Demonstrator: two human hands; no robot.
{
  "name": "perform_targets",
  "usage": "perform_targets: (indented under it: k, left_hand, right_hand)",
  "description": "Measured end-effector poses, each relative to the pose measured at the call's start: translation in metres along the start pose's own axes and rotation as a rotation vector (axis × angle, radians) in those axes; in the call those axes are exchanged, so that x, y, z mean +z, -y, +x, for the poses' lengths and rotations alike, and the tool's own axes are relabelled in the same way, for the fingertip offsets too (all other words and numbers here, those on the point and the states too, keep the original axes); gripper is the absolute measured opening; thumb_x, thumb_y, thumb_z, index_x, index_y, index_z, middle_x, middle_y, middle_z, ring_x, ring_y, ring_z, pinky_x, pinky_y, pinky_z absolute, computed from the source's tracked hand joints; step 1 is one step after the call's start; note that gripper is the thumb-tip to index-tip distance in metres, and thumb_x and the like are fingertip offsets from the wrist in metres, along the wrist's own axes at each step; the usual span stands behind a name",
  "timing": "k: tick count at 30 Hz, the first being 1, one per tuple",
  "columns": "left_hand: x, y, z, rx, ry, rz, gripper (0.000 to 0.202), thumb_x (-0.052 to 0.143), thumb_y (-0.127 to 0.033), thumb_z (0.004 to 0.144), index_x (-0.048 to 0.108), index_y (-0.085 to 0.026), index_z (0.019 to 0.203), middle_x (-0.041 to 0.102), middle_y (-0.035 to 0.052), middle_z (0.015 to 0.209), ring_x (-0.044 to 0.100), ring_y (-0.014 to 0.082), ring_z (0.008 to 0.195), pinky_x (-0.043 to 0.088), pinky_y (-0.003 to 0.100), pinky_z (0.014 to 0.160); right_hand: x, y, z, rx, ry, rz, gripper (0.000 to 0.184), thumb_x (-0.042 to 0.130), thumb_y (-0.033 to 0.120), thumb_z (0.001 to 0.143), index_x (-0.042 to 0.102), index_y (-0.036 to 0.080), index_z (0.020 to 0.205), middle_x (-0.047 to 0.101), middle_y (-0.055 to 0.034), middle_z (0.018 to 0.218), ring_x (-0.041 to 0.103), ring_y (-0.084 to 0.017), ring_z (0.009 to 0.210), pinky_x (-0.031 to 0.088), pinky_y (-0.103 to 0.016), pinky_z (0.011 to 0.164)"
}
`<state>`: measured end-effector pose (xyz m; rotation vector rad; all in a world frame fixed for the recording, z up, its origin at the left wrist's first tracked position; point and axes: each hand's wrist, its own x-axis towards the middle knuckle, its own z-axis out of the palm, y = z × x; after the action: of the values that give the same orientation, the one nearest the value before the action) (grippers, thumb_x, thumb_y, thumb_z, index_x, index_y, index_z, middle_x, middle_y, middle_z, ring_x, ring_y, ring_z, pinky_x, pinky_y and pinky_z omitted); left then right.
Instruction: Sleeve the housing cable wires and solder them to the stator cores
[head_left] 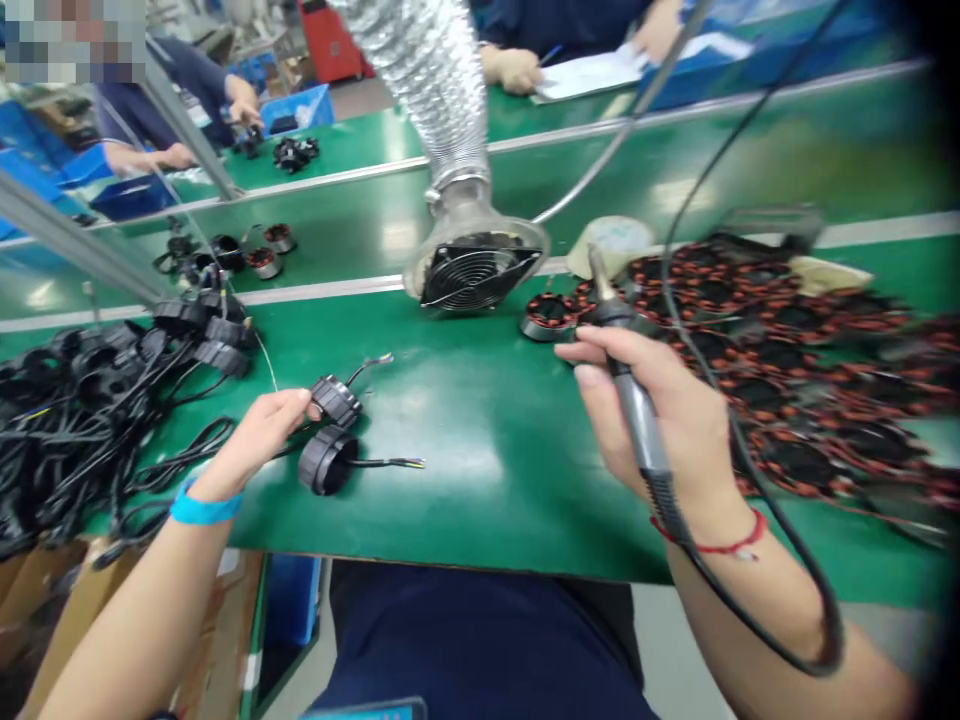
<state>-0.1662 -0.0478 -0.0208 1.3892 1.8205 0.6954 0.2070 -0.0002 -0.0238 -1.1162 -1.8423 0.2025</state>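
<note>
My left hand [262,435] is closed at the fingertips on the edge of a black ring-shaped plastic housing [336,400]. Stripped coloured wire ends stick out of its far side. A thin pale wire [264,352] runs down to this hand; whether the fingers also grip it I cannot tell. Just below lies a second black housing [324,462], its cable ends pointing right. My right hand [660,410] is wrapped round a soldering iron [637,415], tip up and away from me. Close to its fingers sits a copper-wound motor stator [550,316].
Many stators [795,385] crowd the right side. Black cabled housings [97,370] pile up at left. A fume duct with a fan [476,275] hangs at the middle back, beside a tape roll [611,245]. The iron's cord [750,460] loops over my right forearm. Co-workers sit across.
</note>
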Motion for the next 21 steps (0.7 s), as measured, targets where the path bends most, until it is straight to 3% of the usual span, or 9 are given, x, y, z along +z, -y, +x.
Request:
perform_targets:
  k: [4,8,11,15,18,21]
  left_hand:
    - [-0.017,-0.006,0.019,-0.006,0.093,-0.387,0.039,0.065,-0.051,0.077,0.054,-0.018,0.058,0.028,-0.0053,0.047,0.026,0.0081,0.045,0.021,0.023,0.044]
    - [-0.029,-0.011,0.043,-0.024,-0.012,-0.466,0.031,0.066,-0.038,0.073,0.045,-0.019,0.061,0.034,-0.0055,0.052,0.027,0.0063,0.043,0.02,0.021,0.04]
    - [-0.013,-0.012,0.063,-0.07,-0.041,-0.398,0.022,0.066,-0.034,0.069,0.05,-0.018,0.067,0.04,-0.0059,0.055,0.028,0.0054,0.043,0.018,0.019,0.039]
    - [0.014,-0.012,0.076,-0.054,0.0,-0.33,0.027,0.067,-0.037,0.068,0.063,-0.013,0.079,0.046,-0.0045,0.058,0.038,0.0069,0.049,0.026,0.019,0.044]
    - [0.025,-0.016,0.067,-0.033,0.099,-0.305,0.031,0.068,-0.04,0.069,0.068,-0.012,0.082,0.041,-0.006,0.054,0.035,0.0076,0.049,0.026,0.02,0.047]
    - [0.039,-0.022,0.051,-0.011,0.258,-0.274,0.03,0.064,-0.042,0.074,0.068,-0.013,0.079,0.036,-0.0068,0.051,0.032,0.008,0.047,0.022,0.021,0.047]
  right_hand:
    - [-0.025,0.002,0.006,0.223,-0.068,-0.04,0.033,0.048,0.03,0.096,0.053,0.026,0.128,0.073,-0.0062,0.102,0.071,-0.022,0.091,0.056,-0.04,0.085]
    - [-0.009,-0.006,0.008,0.357,0.109,-0.02,0.031,0.048,0.029,0.091,0.05,0.02,0.121,0.07,-0.0093,0.097,0.069,-0.023,0.08,0.054,-0.041,0.076]
    - [0.024,-0.013,0.019,0.409,0.249,-0.013,0.044,0.051,0.023,0.083,0.041,0.016,0.125,0.067,-0.0084,0.087,0.065,-0.023,0.075,0.053,-0.041,0.073]
    - [0.065,-0.028,0.039,0.445,0.209,-0.026,0.05,0.053,0.019,0.078,0.04,0.012,0.125,0.063,-0.0193,0.111,0.064,-0.027,0.094,0.051,-0.044,0.084]
    - [0.078,-0.035,0.043,0.465,0.19,-0.053,0.05,0.055,0.019,0.077,0.041,0.011,0.124,0.06,-0.0235,0.118,0.062,-0.031,0.101,0.048,-0.048,0.089]
    - [0.076,-0.032,0.03,0.455,0.145,-0.046,0.045,0.053,0.022,0.079,0.041,0.015,0.122,0.062,-0.0204,0.117,0.063,-0.03,0.103,0.048,-0.048,0.09]
